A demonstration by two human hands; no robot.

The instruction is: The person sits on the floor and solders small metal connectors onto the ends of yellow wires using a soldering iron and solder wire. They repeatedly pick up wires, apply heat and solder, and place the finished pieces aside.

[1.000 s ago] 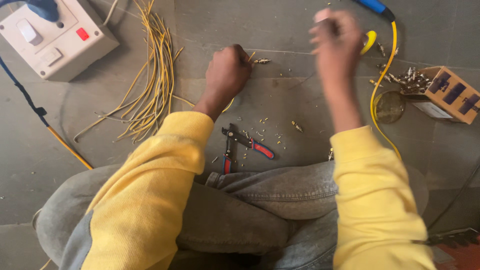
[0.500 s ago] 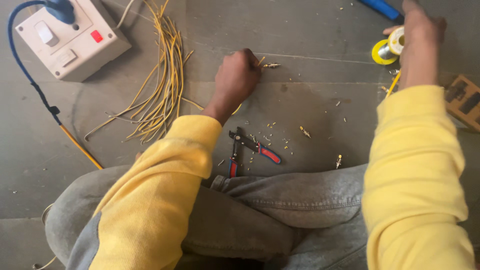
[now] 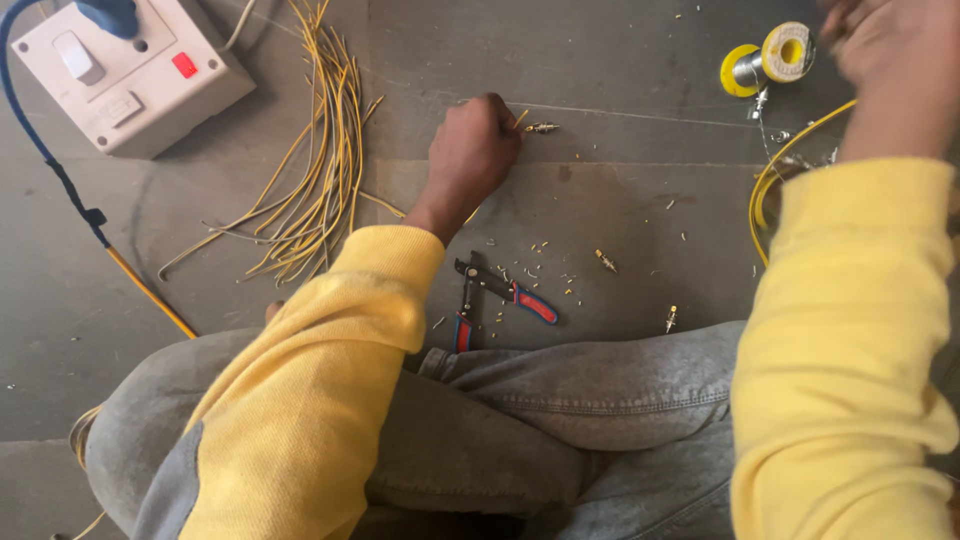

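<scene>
Fingers of the left hand (image 3: 472, 152) are pinching a thin yellow wire (image 3: 520, 119) against the grey floor (image 3: 620, 200), beside a small brass connector (image 3: 541, 128). Blurred at the floor's far right edge, the right hand (image 3: 880, 40) is hovering near a yellow solder spool (image 3: 768, 62); its grip cannot be told.

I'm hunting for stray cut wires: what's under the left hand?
A thin yellow wire pokes out from under the closed left hand, beside a small metal connector on the grey floor. Whatever is below the palm is covered.
</scene>
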